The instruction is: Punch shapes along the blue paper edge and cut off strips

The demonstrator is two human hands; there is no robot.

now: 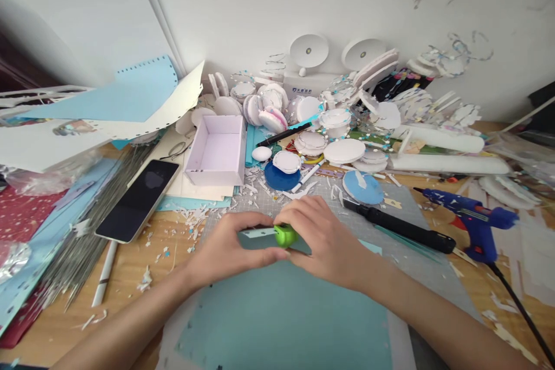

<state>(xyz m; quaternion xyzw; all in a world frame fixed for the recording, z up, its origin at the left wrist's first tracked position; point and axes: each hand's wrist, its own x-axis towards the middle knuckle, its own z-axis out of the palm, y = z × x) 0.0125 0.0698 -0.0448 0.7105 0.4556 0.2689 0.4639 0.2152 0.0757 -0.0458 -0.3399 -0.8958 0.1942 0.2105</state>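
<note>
Both my hands meet over the far edge of a light blue paper sheet (281, 312) lying on a grey cutting mat (403, 214). My left hand (229, 245) pinches a narrow pale blue strip (255, 232) between thumb and fingers. My right hand (323, 240) is closed around a small green tool (285, 235) that sits at the strip's right end. The tool's working part is hidden by my fingers.
A black utility knife (399, 225) and a blue glue gun (470, 217) with its cord lie to the right. A phone (139, 199), a white open box (217, 150), foam discs (344, 150), paper scraps and stacked sheets (130, 98) crowd the left and back by the wall.
</note>
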